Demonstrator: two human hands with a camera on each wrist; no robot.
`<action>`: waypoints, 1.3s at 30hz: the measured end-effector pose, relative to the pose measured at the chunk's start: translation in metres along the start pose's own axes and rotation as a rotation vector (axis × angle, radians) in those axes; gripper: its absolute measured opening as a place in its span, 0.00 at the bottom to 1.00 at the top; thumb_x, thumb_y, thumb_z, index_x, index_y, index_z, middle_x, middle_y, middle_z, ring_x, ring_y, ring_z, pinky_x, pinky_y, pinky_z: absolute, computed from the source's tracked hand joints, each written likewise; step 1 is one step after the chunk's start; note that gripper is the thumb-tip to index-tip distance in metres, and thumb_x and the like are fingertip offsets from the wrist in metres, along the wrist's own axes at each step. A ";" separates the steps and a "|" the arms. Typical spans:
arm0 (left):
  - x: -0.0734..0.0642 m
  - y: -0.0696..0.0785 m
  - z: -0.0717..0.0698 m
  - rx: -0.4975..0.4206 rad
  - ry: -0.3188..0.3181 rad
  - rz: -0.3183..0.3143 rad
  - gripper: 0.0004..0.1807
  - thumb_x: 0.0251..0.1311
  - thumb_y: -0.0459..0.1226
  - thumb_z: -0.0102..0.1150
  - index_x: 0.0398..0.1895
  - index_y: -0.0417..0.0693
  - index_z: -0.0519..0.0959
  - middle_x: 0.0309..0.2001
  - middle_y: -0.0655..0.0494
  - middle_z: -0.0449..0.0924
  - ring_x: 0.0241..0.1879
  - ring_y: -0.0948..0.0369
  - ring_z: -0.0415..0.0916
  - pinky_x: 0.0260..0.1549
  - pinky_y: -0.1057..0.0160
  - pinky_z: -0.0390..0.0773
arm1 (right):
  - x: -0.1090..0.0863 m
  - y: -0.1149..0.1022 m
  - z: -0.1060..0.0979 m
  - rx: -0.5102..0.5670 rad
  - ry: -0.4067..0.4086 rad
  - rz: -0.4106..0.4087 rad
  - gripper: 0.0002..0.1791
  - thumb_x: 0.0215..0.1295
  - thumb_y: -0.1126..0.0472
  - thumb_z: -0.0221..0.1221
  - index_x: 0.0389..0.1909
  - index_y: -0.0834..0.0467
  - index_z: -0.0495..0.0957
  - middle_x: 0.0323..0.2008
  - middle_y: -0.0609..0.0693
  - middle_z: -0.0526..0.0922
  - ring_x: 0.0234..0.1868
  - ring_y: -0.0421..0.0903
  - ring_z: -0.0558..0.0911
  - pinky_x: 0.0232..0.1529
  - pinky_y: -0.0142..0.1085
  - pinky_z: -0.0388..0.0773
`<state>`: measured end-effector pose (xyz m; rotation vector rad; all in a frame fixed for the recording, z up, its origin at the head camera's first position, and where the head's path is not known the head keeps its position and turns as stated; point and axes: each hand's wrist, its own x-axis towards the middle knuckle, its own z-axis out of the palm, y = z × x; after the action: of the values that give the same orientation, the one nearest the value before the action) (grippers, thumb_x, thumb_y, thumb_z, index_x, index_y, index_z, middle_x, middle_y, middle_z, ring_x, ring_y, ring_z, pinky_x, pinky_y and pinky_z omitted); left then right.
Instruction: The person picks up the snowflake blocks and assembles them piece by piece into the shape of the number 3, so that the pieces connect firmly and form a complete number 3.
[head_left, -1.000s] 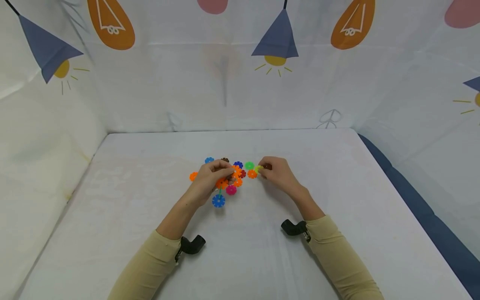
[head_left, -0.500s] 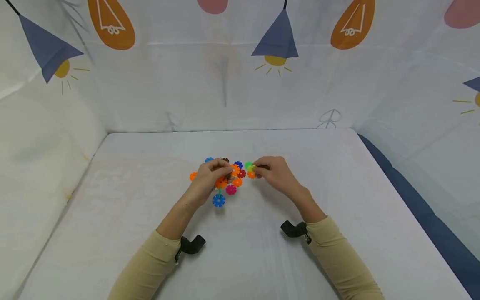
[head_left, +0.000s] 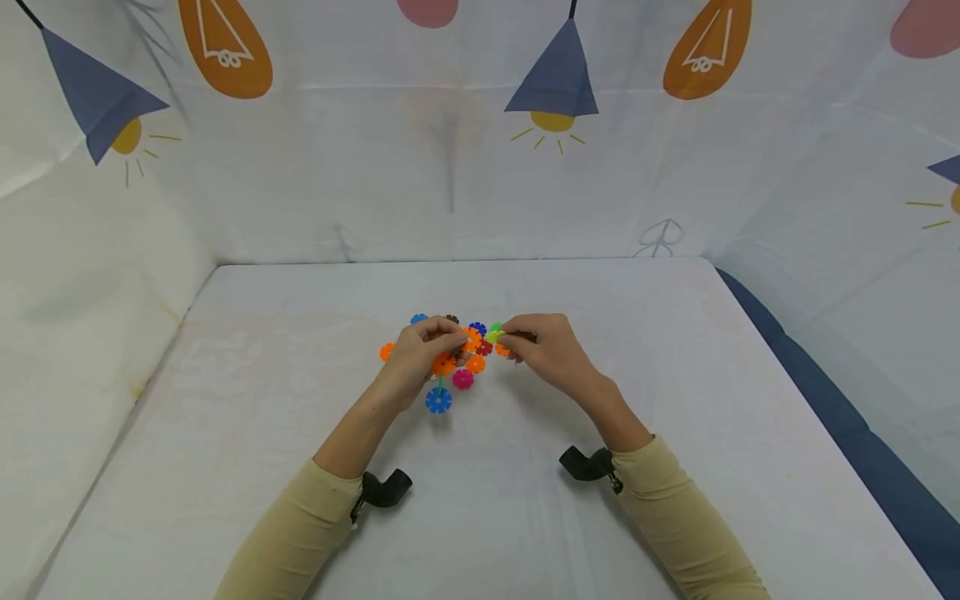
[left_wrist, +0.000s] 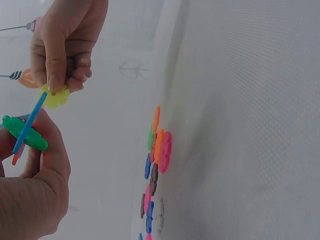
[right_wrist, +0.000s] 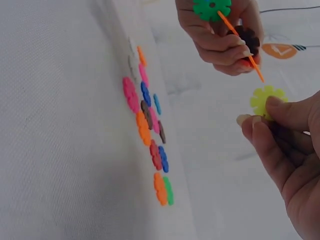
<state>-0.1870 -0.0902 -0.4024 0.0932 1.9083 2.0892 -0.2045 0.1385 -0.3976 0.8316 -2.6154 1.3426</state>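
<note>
Joined toothed plastic discs hang from my left hand [head_left: 414,360], which grips them between thumb and fingers. In the head view this cluster shows orange discs [head_left: 443,364] and a blue disc [head_left: 438,401] at its lower end. A green disc [right_wrist: 212,7], an edge-on orange disc [right_wrist: 237,41] and a dark disc [right_wrist: 248,39] show in the right wrist view. My right hand [head_left: 551,350] pinches a yellow disc [right_wrist: 264,101] between thumb and fingertips. The yellow disc is close to the cluster's edge-on orange disc, with a small gap in the right wrist view. Fingers hide part of the cluster.
Loose discs lie on the white table [head_left: 480,508] beneath and behind my hands, among them a magenta disc [head_left: 462,379], a dark blue disc [head_left: 477,329] and a brown disc [right_wrist: 146,114]. A printed white curtain [head_left: 360,167] stands behind the table.
My right hand has moved left with the yellow disc, closer to the cluster in my left hand. The left hand has stayed nearly still.
</note>
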 end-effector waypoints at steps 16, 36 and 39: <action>-0.001 0.003 0.000 -0.080 -0.011 -0.010 0.09 0.69 0.37 0.58 0.42 0.38 0.75 0.38 0.50 0.77 0.31 0.62 0.80 0.38 0.70 0.84 | -0.002 -0.008 0.009 0.038 0.077 -0.149 0.03 0.63 0.68 0.65 0.32 0.59 0.86 0.26 0.49 0.87 0.23 0.38 0.81 0.25 0.30 0.81; -0.002 0.001 0.005 -0.132 0.019 -0.004 0.06 0.67 0.34 0.59 0.36 0.39 0.76 0.35 0.52 0.79 0.28 0.63 0.81 0.35 0.68 0.85 | -0.005 -0.008 0.020 -0.059 0.188 -0.292 0.03 0.60 0.74 0.64 0.31 0.65 0.85 0.28 0.54 0.88 0.23 0.39 0.82 0.28 0.27 0.82; -0.001 0.000 0.006 -0.125 0.034 0.007 0.06 0.67 0.34 0.59 0.36 0.38 0.77 0.34 0.52 0.79 0.27 0.63 0.82 0.34 0.69 0.85 | -0.005 -0.009 0.021 -0.074 0.200 -0.315 0.04 0.59 0.76 0.64 0.30 0.66 0.85 0.26 0.55 0.87 0.22 0.40 0.82 0.27 0.27 0.81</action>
<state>-0.1844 -0.0846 -0.4016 0.0360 1.7930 2.2222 -0.1926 0.1201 -0.4054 0.9912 -2.2547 1.1702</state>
